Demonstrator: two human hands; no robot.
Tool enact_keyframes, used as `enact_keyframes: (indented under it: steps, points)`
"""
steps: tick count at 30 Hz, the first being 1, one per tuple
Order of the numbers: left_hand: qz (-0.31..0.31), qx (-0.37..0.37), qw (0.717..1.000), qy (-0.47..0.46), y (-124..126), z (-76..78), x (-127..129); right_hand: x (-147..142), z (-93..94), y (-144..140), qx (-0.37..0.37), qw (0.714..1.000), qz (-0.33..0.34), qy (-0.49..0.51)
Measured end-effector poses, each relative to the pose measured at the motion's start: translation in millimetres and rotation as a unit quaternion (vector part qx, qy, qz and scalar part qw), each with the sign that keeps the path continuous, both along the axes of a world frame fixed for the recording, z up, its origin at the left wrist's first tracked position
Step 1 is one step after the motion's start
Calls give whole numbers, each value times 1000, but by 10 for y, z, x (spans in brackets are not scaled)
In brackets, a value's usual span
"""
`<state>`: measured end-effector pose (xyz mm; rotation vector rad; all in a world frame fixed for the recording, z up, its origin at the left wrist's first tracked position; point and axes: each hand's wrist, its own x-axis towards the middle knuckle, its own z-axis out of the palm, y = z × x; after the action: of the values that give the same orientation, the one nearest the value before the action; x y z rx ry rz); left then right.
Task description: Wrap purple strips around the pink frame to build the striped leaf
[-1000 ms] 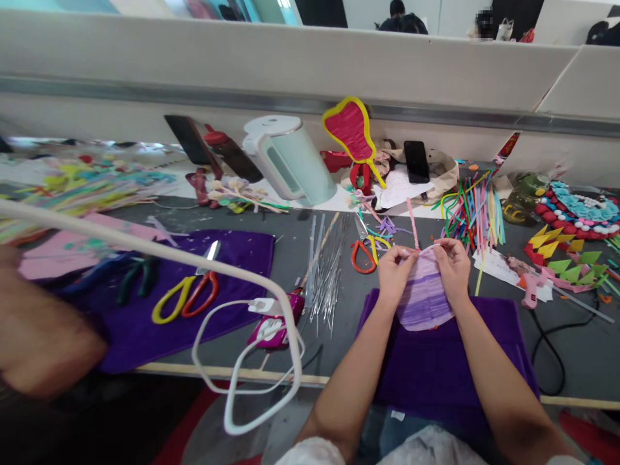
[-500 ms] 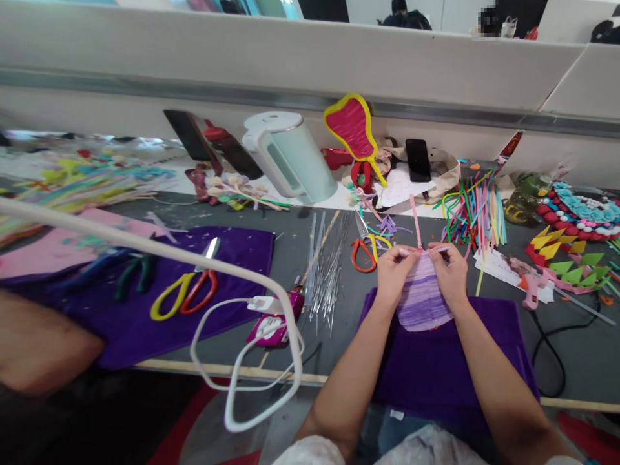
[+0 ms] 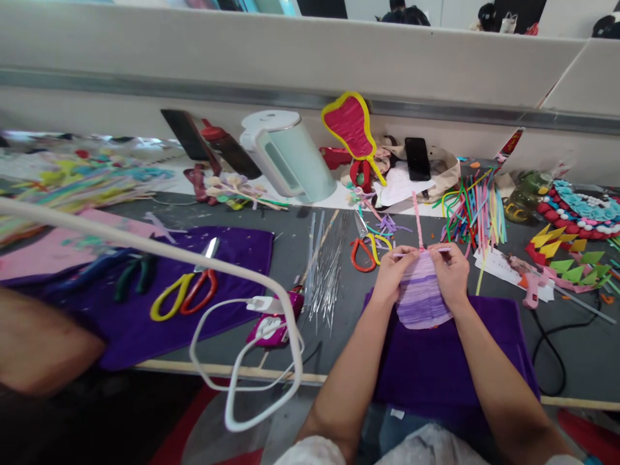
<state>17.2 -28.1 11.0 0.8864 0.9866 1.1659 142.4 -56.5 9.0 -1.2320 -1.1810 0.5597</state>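
Observation:
A purple-striped hand fan made of pipe cleaners lies over the folded purple cloth, its pink handle pointing away from me. At the handle end of the fan, a thin lilac pipe cleaner runs crosswise, its ends sticking out past my fingers. My left hand pinches this strip on the left of the handle. On the right of the handle, my right hand has its thumb and fingers closed on the same strip. Both hands rest along the fan's upper edges.
Red-and-yellow scissors and silver wires lie to the left. A pink glue gun with a black cord is at right. Behind stand a kettle and a yellow-edged red fan. A white cable hangs in front; another person's arm is far left.
Both hands stay at the handle end of the fan with only slight finger movement. More of the lilac strip shows beyond the left fingers. The view has shifted slightly.

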Motion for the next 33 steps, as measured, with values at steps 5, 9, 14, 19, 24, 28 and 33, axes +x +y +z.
enact_keyframes:
  steps: [5,9,14,19,24,28,33]
  points:
    - [-26,-3,999,21,-9,-9,-14,-5,24,-9,0,1000,19,4]
    - [-14,-14,1000,6,-13,-25,-15,-3,56,-8,-4,999,31,44]
    - [-10,-23,1000,-10,-10,-30,-29,31,69,14,-36,986,84,141]
    - [-10,-2,1000,2,-16,-40,-31,94,17,60,-87,967,92,222]
    - [-17,17,1000,-5,-27,-22,-13,123,17,79,-104,951,92,277]
    - [-12,6,999,-34,-21,3,4,128,34,80,-96,945,91,299]
    - [12,-40,996,-75,-11,4,17,143,42,83,-97,953,81,277]
